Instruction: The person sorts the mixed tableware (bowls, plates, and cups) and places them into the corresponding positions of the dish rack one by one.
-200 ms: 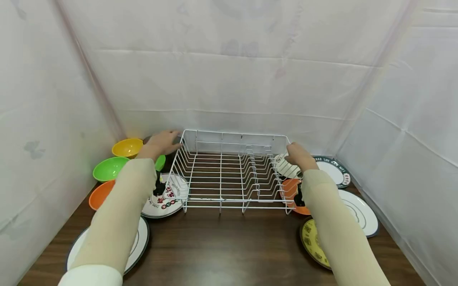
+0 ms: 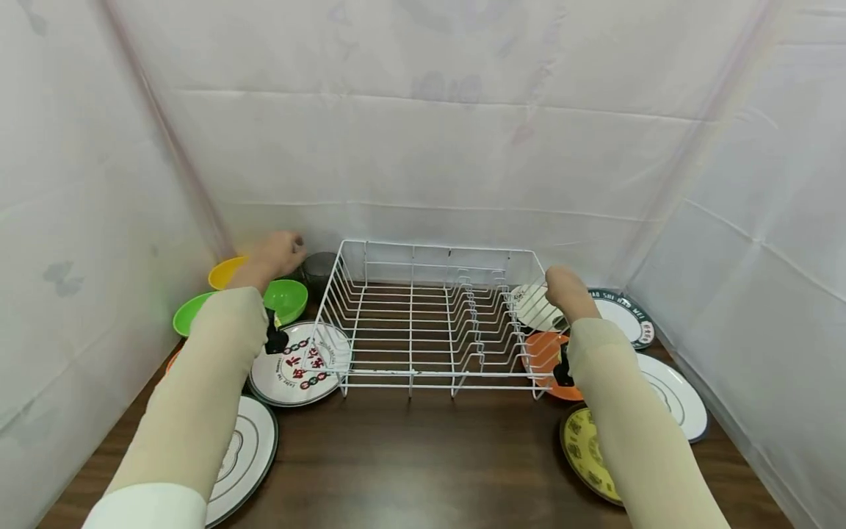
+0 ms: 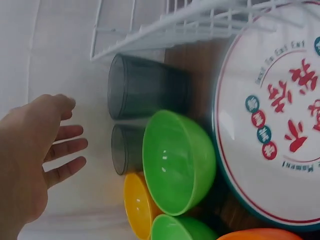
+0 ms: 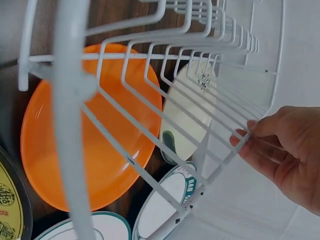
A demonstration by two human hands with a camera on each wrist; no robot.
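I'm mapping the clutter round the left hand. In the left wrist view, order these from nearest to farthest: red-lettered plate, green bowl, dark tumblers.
1. Dark tumblers, right beside the left hand fingertips.
2. Green bowl, just past the tumblers.
3. Red-lettered plate, far side, beyond the bowl.

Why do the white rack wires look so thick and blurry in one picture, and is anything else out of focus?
Right wrist view: the dish rack sits very close to the lens, so its nearest wire looks fat and soft. Left wrist view: the left hand is slightly soft, while the green bowl shows small glare spots. Head view: evenly lit, edges bowed.

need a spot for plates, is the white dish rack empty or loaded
Empty: the dish rack holds nothing between its wires; the plates lie beside it on the table.
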